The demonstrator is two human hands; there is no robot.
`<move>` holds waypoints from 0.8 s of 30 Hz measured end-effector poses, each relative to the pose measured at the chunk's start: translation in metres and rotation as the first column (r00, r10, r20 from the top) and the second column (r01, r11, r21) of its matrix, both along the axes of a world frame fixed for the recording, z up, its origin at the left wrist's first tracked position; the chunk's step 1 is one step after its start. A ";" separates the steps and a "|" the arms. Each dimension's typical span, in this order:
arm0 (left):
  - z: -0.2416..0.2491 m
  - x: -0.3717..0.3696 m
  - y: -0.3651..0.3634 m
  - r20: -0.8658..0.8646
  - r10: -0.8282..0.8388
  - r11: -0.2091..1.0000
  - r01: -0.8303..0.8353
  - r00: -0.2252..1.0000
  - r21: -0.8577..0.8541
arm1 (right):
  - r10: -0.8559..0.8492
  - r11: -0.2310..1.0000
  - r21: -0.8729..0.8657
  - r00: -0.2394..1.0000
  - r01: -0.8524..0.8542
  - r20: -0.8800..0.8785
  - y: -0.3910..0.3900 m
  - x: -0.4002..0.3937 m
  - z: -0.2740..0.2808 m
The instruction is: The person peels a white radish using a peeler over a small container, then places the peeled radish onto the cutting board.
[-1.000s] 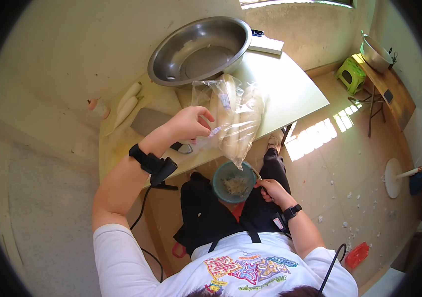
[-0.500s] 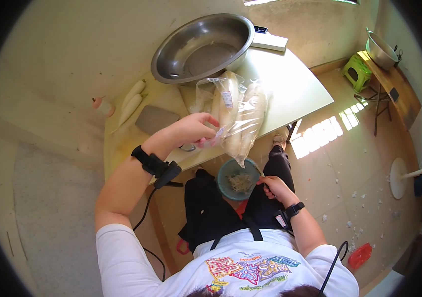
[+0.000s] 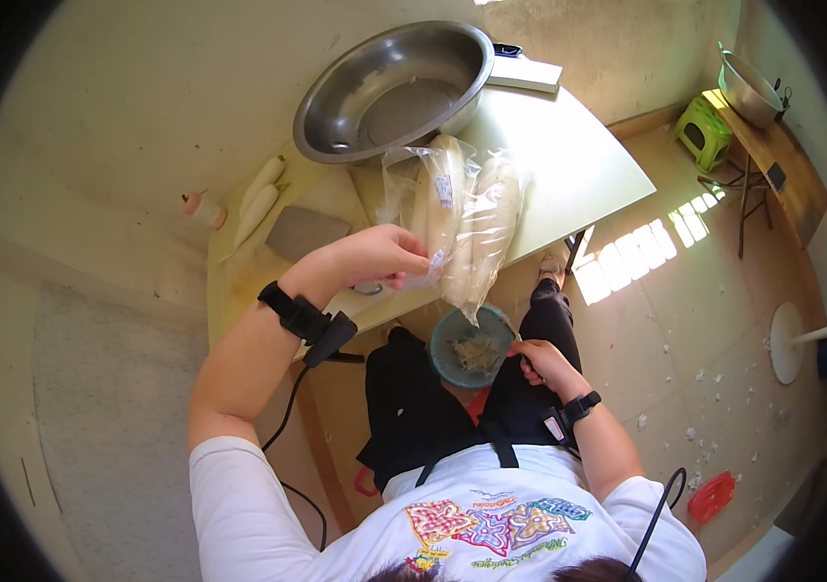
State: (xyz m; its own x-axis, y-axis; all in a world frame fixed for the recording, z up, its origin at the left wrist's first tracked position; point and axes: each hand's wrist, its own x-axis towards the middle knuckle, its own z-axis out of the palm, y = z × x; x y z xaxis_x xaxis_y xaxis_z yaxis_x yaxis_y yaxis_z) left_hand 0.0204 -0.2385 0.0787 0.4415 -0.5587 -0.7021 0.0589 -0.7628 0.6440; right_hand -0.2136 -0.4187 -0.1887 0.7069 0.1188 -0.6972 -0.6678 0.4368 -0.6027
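My left hand (image 3: pixel 389 255) is closed at the near edge of a clear plastic bag (image 3: pixel 404 194), thumb and fingers pinching the film. Large, pale white radishes (image 3: pixel 493 218) lie inside the bag, which overhangs the table's near edge. My right hand (image 3: pixel 541 365) rests over my thigh, its fingers wrapped round a thin object that I cannot make out. Just left of it, between my legs, is a blue-green basin (image 3: pixel 441 361) with pale peelings (image 3: pixel 475 355) in it. A grey rectangular slab (image 3: pixel 305 234) lies on the table left of the bag.
A wide steel bowl (image 3: pixel 321 141) stands at the back of the table (image 3: pixel 593 175). Slim white radishes (image 3: pixel 258 206) lie at its left side near a small bottle (image 3: pixel 202 209). White scraps and a red plastic item (image 3: pixel 711 498) are on the floor, right.
My left fingers have drawn together on the bag's edge; before, they were more spread. The right hand stays almost where it was. The whole view has shifted slightly.
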 end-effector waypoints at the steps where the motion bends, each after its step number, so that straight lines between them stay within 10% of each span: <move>1: -0.005 0.002 0.002 -0.001 0.000 1.000 0.000 1.000 0.001 | -0.007 1.000 0.001 1.000 0.007 0.001 0.000 0.000 0.000; 13: -0.023 -0.017 0.001 0.326 -0.136 0.989 0.108 0.935 0.104 | 0.012 1.000 -0.008 1.000 -0.012 -0.016 -0.001 0.002 0.001; 24: -0.058 -0.029 0.013 0.548 0.114 0.978 0.003 0.829 -0.208 | 0.012 1.000 0.010 1.000 -0.012 -0.007 -0.002 0.001 -0.002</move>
